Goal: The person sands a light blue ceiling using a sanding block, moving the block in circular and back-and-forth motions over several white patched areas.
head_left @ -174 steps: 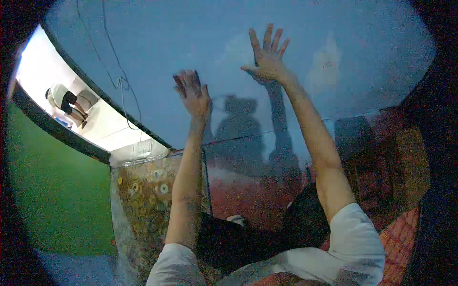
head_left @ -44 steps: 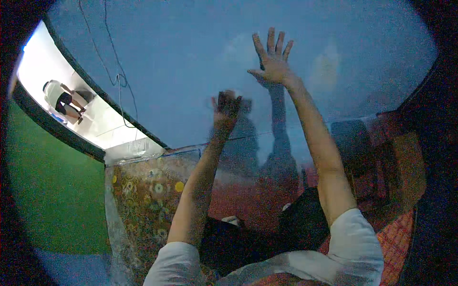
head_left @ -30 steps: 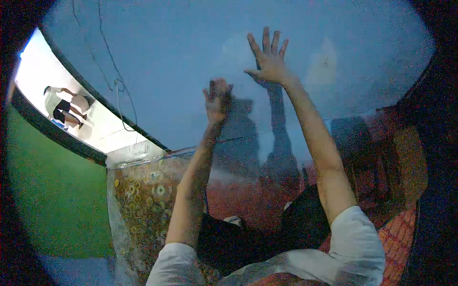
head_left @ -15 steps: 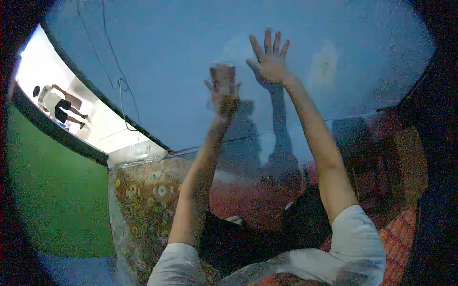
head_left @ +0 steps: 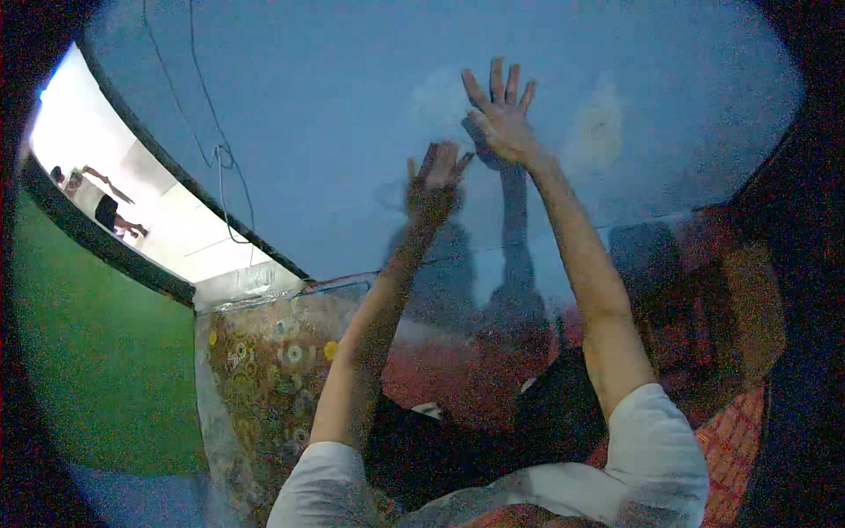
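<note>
Blue wall (head_left: 334,106) fills the upper view, both hands raised against it. Right hand (head_left: 500,119) flat, five fingers spread. Left hand (head_left: 433,180) just beside and lower, fingers open, blurred. Two cables (head_left: 207,123) hang at left. One floral cloth (head_left: 264,370) below.

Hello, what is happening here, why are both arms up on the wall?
A person in a white short-sleeved shirt reaches both arms up against a blue wall. The right hand lies flat on the wall with fingers spread. The left hand is a little lower, blurred, at the wall; whether it holds anything cannot be told. A flower-patterned cloth hangs below, left of the arms.
</note>
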